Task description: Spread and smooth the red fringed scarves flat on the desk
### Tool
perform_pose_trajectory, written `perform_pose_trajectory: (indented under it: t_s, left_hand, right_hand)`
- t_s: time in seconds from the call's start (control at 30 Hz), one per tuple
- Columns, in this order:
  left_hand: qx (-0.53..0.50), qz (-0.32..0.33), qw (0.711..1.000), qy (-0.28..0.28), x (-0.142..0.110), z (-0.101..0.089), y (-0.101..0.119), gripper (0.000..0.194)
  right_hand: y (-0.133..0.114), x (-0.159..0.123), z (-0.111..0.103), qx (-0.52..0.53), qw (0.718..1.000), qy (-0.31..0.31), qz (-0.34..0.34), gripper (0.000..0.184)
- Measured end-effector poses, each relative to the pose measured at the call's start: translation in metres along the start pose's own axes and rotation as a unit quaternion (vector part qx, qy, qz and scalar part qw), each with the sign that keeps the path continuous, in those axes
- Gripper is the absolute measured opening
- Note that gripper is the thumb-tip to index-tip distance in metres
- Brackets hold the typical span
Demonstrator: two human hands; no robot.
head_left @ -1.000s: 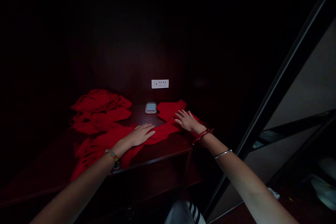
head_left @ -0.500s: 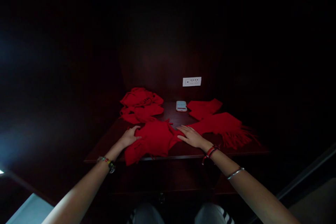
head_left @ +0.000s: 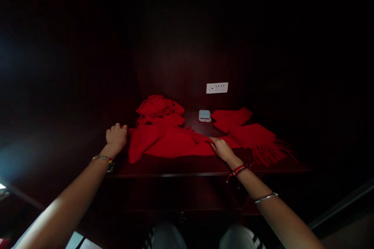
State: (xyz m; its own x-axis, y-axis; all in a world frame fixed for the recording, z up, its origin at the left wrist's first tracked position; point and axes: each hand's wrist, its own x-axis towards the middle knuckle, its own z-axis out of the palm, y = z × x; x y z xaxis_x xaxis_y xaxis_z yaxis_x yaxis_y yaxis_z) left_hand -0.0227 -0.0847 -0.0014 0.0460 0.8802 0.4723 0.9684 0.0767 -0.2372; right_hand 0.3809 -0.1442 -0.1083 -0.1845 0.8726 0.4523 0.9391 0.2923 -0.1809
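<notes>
A red scarf [head_left: 175,142] is stretched sideways across the front of the dark desk [head_left: 181,166]. My left hand [head_left: 116,138] is closed on its left end, knuckles up. Farther right, my right hand [head_left: 221,149] pinches the scarf's upper edge, the fingers partly hidden by cloth. Just beyond my right hand lies more red cloth with a long fringe [head_left: 267,155], spread over the desk's right side. I cannot tell whether it is joined to the piece in my hands. Behind the stretched part, a crumpled heap of red cloth [head_left: 157,107] rests at the back left.
A phone [head_left: 204,115] with a lit screen lies at the back of the desk. Above it a white socket panel [head_left: 217,88] is set in the dark back wall. Dark side walls flank the desk. My knees [head_left: 169,237] are below its front edge.
My left hand has moved left and closed on the scarf's end, drawing the bunched cloth out wide. My right hand has shifted slightly right and now grips the edge instead of lying flat.
</notes>
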Motion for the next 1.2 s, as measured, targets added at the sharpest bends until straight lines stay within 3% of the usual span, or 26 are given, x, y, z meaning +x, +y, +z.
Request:
perform_pose_trajectory:
  t_s: [0.1,0.17,0.3,0.37,0.47,0.63,0.73,0.83,0.9,1.03,1.2]
  left_hand:
    - [-0.009,0.062,0.997,0.04,-0.01,-0.006,0.036,0.042]
    - [-0.069,0.165,0.983,0.029,-0.013,-0.013,0.072,0.048]
    - [-0.165,0.381,0.91,0.003,-0.011,-0.019,0.147,0.054]
    - [-0.191,0.434,0.881,0.0,-0.008,-0.015,0.177,0.057]
    - [-0.201,0.458,0.866,-0.01,-0.003,-0.002,0.206,0.049]
    - [-0.193,0.409,0.892,0.012,0.0,0.017,0.206,0.026]
    - [-0.185,0.365,0.91,0.064,0.0,0.014,0.191,0.022]
    - [-0.161,0.36,0.911,0.119,-0.005,0.006,0.177,0.025]
    - [-0.136,0.383,0.904,0.131,-0.011,0.003,0.169,0.027]
    - [-0.13,0.449,0.879,0.094,-0.027,0.006,0.157,0.027]
    - [-0.202,0.393,0.895,0.067,-0.039,0.011,0.156,0.043]
  right_hand:
    - [0.0,0.0,0.001,0.04,0.999,0.01,-0.005,0.032]
    - [0.001,0.0,0.002,0.058,0.998,0.019,-0.012,0.034]
    - [0.004,-0.001,0.003,0.083,0.996,0.042,-0.013,0.033]
    - [0.005,-0.003,0.001,0.093,0.995,0.047,-0.008,0.033]
    - [0.006,-0.004,-0.001,0.088,0.995,0.048,0.009,0.032]
    - [0.004,-0.003,-0.004,0.062,0.995,0.077,0.029,0.025]
    - [0.003,-0.002,-0.006,0.061,0.99,0.129,0.024,0.026]
    - [0.002,-0.005,-0.011,0.058,0.986,0.159,0.007,0.026]
    - [0.0,-0.009,-0.014,0.057,0.987,0.149,-0.017,0.027]
    - [-0.002,-0.018,-0.017,0.06,0.994,0.077,-0.055,0.028]
    - [-0.001,-0.023,-0.015,0.065,0.997,0.033,-0.037,0.033]
